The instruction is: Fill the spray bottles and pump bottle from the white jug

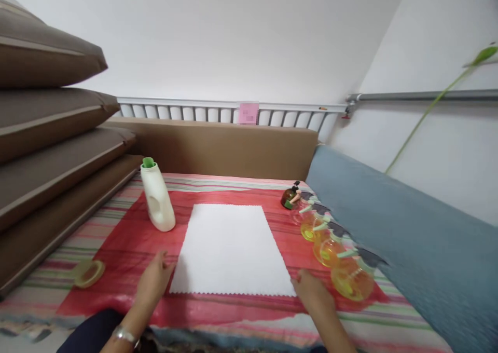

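A white cloth (234, 249) with zigzag-cut edges lies flat on a red sheet (128, 270). My left hand (154, 277) is just beside its lower left edge, thumb and forefinger apart, holding nothing I can see. At the lower right corner, my right hand (314, 292) has its fingers curled together against the cloth's edge. Left of the cloth stands a cream plastic jug (157, 197) with a green cap. Along the right side, several pump bottles (352, 280) with yellow liquid stand in a row, beside a dark brown bottle (288, 198) at the far end.
A small pale yellow round container (88, 273) lies at the left on the striped cover (66, 270). Brown cushions (50, 109) are stacked along the left side. A brown padded board (221, 148) bounds the back, and a blue-grey one (404, 218) the right.
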{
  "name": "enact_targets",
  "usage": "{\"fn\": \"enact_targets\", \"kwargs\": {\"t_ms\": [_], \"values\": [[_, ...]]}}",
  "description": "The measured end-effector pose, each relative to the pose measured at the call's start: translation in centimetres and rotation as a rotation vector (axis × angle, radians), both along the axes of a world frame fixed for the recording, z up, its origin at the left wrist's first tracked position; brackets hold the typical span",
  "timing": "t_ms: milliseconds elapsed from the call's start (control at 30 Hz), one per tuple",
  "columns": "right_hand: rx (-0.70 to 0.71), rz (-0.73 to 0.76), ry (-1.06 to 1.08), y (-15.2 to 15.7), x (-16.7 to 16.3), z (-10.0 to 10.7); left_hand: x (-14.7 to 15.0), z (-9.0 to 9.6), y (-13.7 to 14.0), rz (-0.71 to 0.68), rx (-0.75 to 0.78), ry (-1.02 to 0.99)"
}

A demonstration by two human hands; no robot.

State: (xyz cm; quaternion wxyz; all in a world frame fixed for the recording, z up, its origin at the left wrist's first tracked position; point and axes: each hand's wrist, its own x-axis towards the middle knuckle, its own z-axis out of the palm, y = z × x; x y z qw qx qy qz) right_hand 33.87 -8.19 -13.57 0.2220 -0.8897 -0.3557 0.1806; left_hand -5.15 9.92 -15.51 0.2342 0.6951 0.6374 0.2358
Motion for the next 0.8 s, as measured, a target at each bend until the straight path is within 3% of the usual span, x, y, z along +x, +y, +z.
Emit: {"fn": "enact_targets", "kwargs": {"t_ms": [133, 233, 367, 467, 633, 733, 800], "values": [[0.152, 0.208, -0.261, 1.9, -2.4, 0.5, 3.9, 0.2, -0.5, -0.226, 0.402, 0.136], [0.225, 0.372, -0.493, 3.5, -4.5, -1.8, 6.8, -1.6, -1.4, -0.309, 0.513, 0.275], [0.115, 0.414, -0.568, 3.5, -4.8, -5.7, 7.7, -4.5, -2.6, -0.367, 0.495, 0.435], [0.091, 0.426, -0.582, 2.8, -4.5, -6.9, 7.2, -5.3, -3.0, -0.38, 0.49, 0.476], [0.12, 0.422, -0.547, 3.1, -4.7, -6.3, 7.5, -4.8, -2.8, -0.384, 0.464, 0.421], [0.174, 0.393, -0.439, 3.0, -3.9, -5.3, 6.7, -3.8, -2.7, -0.371, 0.393, 0.27], [0.221, 0.317, -0.364, 2.3, -2.8, -4.5, 5.3, -2.9, -2.8, -0.289, 0.297, 0.139]]}}
